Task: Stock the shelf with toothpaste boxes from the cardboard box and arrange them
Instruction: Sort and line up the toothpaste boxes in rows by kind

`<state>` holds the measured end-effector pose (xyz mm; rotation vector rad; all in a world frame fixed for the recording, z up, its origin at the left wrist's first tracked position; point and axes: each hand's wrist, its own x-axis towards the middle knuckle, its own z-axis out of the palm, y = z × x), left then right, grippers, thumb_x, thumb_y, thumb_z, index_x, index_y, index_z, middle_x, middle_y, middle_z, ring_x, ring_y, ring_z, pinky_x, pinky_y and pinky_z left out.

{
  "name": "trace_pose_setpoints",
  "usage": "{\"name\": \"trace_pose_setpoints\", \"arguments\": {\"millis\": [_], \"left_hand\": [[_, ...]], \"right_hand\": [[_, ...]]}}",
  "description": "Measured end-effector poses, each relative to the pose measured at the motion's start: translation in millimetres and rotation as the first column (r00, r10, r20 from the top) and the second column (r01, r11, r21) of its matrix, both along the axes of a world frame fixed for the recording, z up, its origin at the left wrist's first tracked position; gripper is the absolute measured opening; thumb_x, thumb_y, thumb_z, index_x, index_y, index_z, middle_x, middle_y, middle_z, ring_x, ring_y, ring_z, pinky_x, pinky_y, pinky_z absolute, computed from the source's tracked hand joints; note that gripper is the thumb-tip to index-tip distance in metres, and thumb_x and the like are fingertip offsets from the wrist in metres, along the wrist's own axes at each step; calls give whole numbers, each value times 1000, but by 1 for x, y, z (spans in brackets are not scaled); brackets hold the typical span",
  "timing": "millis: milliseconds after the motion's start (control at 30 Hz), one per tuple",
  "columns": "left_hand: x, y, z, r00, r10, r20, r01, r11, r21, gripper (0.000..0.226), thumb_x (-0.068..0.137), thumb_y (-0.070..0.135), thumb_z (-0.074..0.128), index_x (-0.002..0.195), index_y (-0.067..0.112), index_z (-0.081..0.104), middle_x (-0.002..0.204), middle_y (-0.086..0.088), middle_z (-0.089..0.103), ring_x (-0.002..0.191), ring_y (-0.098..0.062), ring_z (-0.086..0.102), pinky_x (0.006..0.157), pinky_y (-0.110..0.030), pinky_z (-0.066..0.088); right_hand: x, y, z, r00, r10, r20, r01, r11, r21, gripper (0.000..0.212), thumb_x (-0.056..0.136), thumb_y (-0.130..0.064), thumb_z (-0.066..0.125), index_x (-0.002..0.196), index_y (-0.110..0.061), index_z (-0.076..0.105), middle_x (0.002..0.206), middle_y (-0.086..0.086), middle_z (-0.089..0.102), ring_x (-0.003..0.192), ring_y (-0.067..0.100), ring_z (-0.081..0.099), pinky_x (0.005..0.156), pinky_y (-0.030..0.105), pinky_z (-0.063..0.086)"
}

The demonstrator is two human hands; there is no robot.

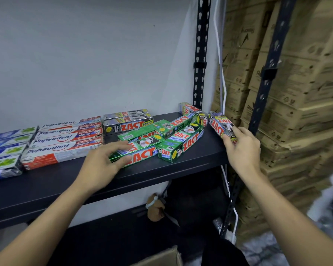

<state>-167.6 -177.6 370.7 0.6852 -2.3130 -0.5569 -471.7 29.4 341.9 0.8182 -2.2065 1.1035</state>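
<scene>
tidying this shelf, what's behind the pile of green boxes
Behind the green boxes, a stack of silver boxes sits near the wall and one more silver box lies in the back right corner. The pile hides the shelf just behind it.

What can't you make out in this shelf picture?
Head view:
Cardboard box: cut off by the bottom edge, contents unseen.
Blue boxes: cropped by the left edge, brand unreadable.
Silver Zact box: near end hidden by right hand.
Left hand on green Zact box: motion-blurred, grip unclear.
</scene>
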Motion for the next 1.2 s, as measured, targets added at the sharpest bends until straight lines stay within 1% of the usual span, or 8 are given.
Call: {"name": "trace_pose_setpoints", "arguments": {"millis": [133,300,400,533,667,767,933,1200], "left_hand": [[-3,1,0,1000,-16,-15,16,999,34,28,82,35,75,110,38,71,126,17,66,124,-5,54,109,-42,43],[-12,6,1,999,-33,-8,34,998,59,25,83,35,75,108,38,71,124,20,65,124,-8,53,106,-46,44],[-15,8,0,998,-51,-22,52,997,65,23,85,34,75,107,38,72,123,21,65,123,-5,54,106,-42,45],[-15,8,8,994,-50,-101,65,987,149,24,89,50,64,106,37,75,115,24,68,110,12,57,100,-26,45],[-26,-3,29,989,71,-128,-47,982,186,31,97,52,50,104,33,73,103,8,69,90,0,59,79,-14,42],[-41,-15,42,997,67,33,-72,974,214,53,98,61,40,132,27,63,137,4,61,120,-14,55,98,-27,36],[-56,-24,42,951,7,308,-81,970,230,64,99,65,25,151,30,39,158,5,35,145,-20,33,116,-36,22],[-54,-33,33,953,-69,296,24,988,151,46,102,53,37,134,31,61,147,9,51,132,-14,48,102,-27,37]], "right_hand": [[3,6,1,999,7,-34,-10,995,-102,40,92,-27,63,124,-3,64,126,14,61,109,32,61,94,32,43],[14,4,23,988,149,-38,-153,970,-188,39,89,-25,68,124,-7,66,130,8,61,116,19,59,100,10,30],[17,-9,38,956,292,25,-282,939,-199,40,88,-26,69,124,-9,67,129,1,61,115,8,56,94,-3,28],[19,-33,52,900,433,48,-423,895,-141,37,88,-25,70,121,-9,68,123,-5,62,111,3,54,90,-5,28],[17,-54,61,872,487,50,-481,872,-91,37,88,-25,69,122,-10,68,126,-2,63,115,9,57,102,15,39],[12,-60,65,870,490,45,-488,871,-60,37,89,-27,68,123,-11,67,128,1,62,119,14,56,107,36,43],[7,-58,74,863,503,42,-503,864,-13,36,90,-27,67,123,-13,67,128,-2,62,117,11,55,104,33,44],[-1,-56,82,827,553,100,-559,827,51,35,89,-28,68,123,-18,67,129,-5,61,116,11,56,100,36,48]]}}
